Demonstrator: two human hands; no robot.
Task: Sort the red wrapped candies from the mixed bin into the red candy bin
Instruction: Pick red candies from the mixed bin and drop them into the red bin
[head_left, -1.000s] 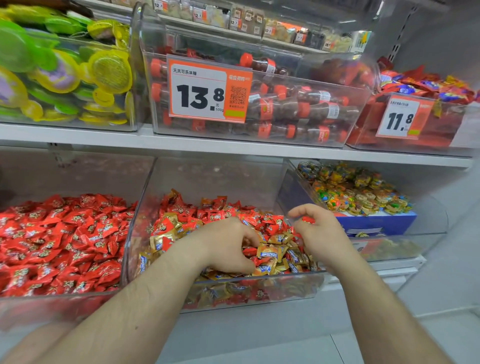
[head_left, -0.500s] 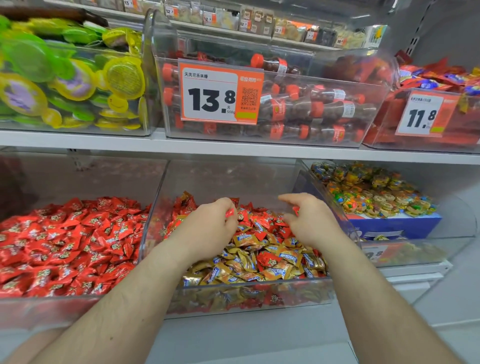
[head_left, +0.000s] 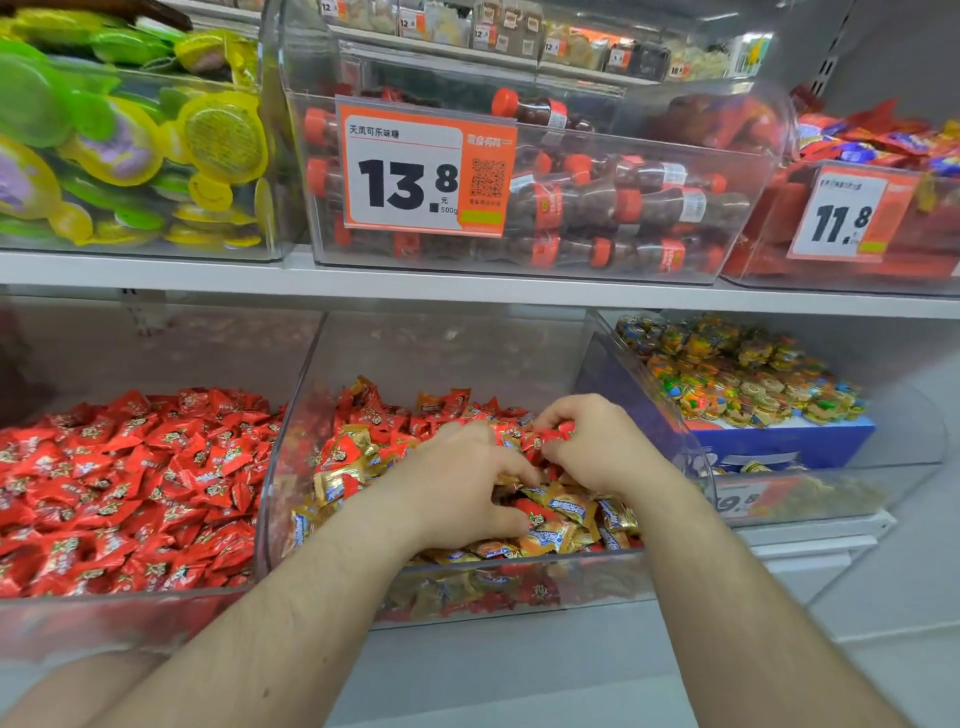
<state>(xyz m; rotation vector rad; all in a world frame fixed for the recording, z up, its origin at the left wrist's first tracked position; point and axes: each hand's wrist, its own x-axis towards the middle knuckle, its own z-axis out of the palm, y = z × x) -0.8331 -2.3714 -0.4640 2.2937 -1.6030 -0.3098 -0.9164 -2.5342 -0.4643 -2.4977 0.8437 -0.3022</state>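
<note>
Head view: both hands down in mixed bin (head_left: 291, 499), middle of lower shelf.
Left hand (head_left: 457, 488): fingers spread, pressing into gold and red candies.
Right hand (head_left: 597, 447): curled, pinching red wrapped candies (head_left: 540, 439).
Red candy bin (head_left: 130, 605): just left of mixed bin, nearer left hand.
Hidden: candies under palms; grip count unclear.

Both hands dig in the mixed bin (head_left: 467, 587); right hand (head_left: 597, 447) seemingly pinches red candies (head_left: 545, 439).
</note>
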